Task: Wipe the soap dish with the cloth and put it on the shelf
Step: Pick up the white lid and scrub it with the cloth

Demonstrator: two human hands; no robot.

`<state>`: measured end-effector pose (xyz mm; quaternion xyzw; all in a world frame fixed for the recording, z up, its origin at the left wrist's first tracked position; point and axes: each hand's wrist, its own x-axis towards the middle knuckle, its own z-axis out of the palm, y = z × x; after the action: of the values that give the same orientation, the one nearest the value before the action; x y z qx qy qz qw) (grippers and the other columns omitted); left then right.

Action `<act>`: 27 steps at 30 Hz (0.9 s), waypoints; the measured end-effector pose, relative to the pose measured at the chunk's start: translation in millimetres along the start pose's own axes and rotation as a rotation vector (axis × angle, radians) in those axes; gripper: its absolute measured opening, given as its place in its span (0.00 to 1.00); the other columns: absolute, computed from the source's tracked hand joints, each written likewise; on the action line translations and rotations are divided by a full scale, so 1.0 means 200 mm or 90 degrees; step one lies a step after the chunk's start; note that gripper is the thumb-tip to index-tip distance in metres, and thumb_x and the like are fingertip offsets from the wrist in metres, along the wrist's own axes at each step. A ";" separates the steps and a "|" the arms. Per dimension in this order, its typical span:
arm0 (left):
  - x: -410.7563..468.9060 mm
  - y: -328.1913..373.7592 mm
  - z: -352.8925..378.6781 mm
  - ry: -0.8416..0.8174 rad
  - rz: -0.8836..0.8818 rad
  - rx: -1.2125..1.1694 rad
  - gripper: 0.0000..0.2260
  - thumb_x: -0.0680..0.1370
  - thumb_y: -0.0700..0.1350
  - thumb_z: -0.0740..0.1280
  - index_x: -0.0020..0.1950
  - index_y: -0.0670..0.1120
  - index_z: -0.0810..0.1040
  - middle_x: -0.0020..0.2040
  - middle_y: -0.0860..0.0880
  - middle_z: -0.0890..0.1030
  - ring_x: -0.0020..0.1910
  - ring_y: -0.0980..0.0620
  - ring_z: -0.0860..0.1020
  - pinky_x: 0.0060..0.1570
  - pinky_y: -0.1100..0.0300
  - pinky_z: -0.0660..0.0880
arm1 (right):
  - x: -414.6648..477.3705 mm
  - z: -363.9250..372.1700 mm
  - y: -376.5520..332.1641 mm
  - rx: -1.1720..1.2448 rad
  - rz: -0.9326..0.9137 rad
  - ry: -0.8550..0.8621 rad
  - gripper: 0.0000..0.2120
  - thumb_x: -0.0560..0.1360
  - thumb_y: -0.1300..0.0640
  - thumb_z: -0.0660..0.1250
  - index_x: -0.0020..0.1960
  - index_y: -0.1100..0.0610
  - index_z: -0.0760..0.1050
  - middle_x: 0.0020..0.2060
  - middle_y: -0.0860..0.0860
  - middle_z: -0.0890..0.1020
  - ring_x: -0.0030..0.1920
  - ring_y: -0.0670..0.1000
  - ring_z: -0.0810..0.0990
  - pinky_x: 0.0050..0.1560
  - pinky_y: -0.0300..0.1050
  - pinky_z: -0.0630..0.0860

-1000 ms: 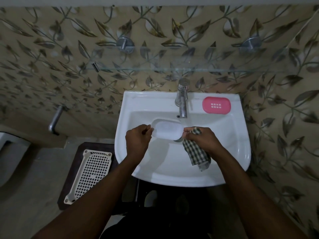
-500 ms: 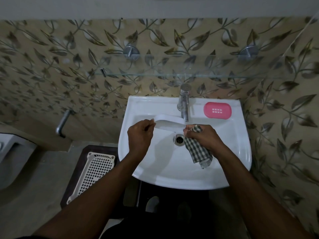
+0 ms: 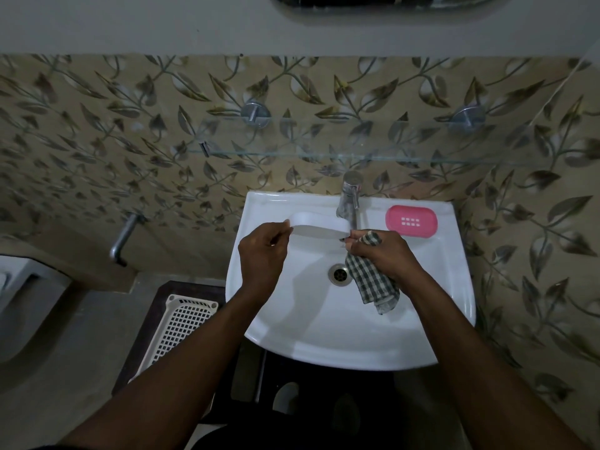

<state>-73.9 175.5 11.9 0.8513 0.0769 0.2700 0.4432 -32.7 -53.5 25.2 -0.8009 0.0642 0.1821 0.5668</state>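
Over the sink, the left hand pinches one end of the white dish; the right hand, its grip closed on the checked cloth, meets the other end. Beyond, a pink dish sits beside the tap, under the glass shelf.

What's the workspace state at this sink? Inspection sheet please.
Surface: white sink, basin bare, drain open.
Job's things: white soap dish held over basin; checked cloth hanging from right hand; glass shelf bears nothing.
Clutter: pink soap dish on sink rim.
Grippers: left hand grips dish's left end; right hand its right end, with cloth.
Cables: nothing seen.
Surroundings: tap, white basket, leaf tiles.
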 end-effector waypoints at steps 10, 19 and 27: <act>-0.04 -0.09 0.00 -0.028 -0.197 -0.010 0.09 0.74 0.46 0.73 0.35 0.45 0.80 0.35 0.51 0.81 0.38 0.55 0.80 0.45 0.53 0.78 | -0.04 0.10 0.05 -0.033 0.022 0.042 0.10 0.66 0.45 0.76 0.45 0.47 0.83 0.46 0.47 0.86 0.46 0.48 0.84 0.56 0.52 0.79; -0.06 -0.15 0.03 -0.058 -0.506 -0.417 0.05 0.78 0.44 0.70 0.43 0.45 0.77 0.47 0.47 0.82 0.48 0.46 0.80 0.44 0.52 0.81 | -0.14 0.25 0.08 0.047 0.067 0.074 0.07 0.68 0.48 0.75 0.42 0.48 0.81 0.40 0.46 0.85 0.43 0.47 0.84 0.53 0.51 0.80; -0.04 -0.10 0.09 -0.195 -0.581 -0.895 0.19 0.81 0.61 0.57 0.66 0.52 0.74 0.68 0.41 0.73 0.66 0.35 0.70 0.70 0.31 0.59 | -0.25 0.41 0.02 0.155 0.148 0.027 0.16 0.65 0.46 0.77 0.46 0.55 0.81 0.40 0.51 0.86 0.42 0.51 0.85 0.51 0.53 0.82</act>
<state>-68.7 171.4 -16.8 0.2912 0.1664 -0.0682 0.9396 -98.4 16.0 16.3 -0.7171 0.1902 0.2206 0.6332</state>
